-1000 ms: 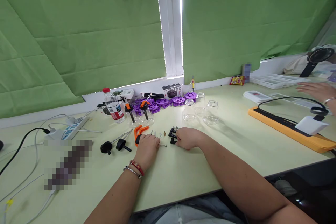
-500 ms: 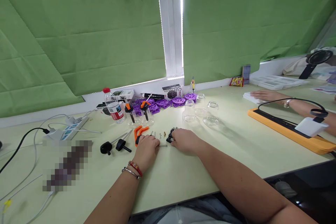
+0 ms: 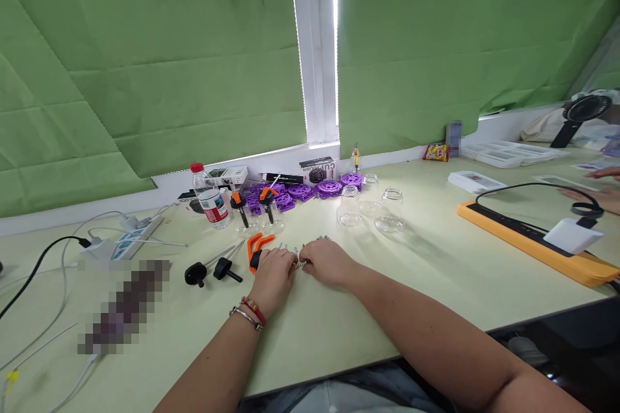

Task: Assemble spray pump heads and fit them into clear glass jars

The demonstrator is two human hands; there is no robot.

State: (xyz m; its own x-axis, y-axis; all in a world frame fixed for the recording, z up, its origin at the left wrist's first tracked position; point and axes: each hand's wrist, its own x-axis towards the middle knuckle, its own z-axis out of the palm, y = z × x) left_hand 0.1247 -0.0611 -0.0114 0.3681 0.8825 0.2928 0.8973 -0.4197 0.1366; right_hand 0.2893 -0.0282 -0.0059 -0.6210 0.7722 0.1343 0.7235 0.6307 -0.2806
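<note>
Small metal spring (image 3: 302, 263) lies on the surface exactly between the two hands, fingertips of both touching or nearly touching it. Left hand (image 3: 272, 273) rests palm-down, fingers curled, its grip partly over the black end of the orange clamp (image 3: 258, 246). Right hand (image 3: 327, 261) is knuckles-up, fingers bent down onto the surface beside the spring.

Change over the last second: the right hand has slid leftward, from the small black parts it was on, until its fingertips meet the left hand's. Left hand has hardly moved. Judged from that, work has shifted from the black pieces to the spring — both hands now converge on it.

Beyond the left grip: two black-handled tools (image 3: 213, 266), then a power strip with cables (image 3: 130, 237). Farther out from both grips: water bottle (image 3: 208, 197), purple plastic wheels (image 3: 317, 188), three clear glass jars (image 3: 371, 205).

Well off to the right: an orange board (image 3: 537, 242) with a white adapter on it; a second person's hand (image 3: 598, 192) at the frame edge.

Hard to read: whether either grip is actually pinched on the spring — fingertips hide it, cannot tell. The black parts now sit under the right hand, out of sight. Loose screws just past the hands are too small to count.
</note>
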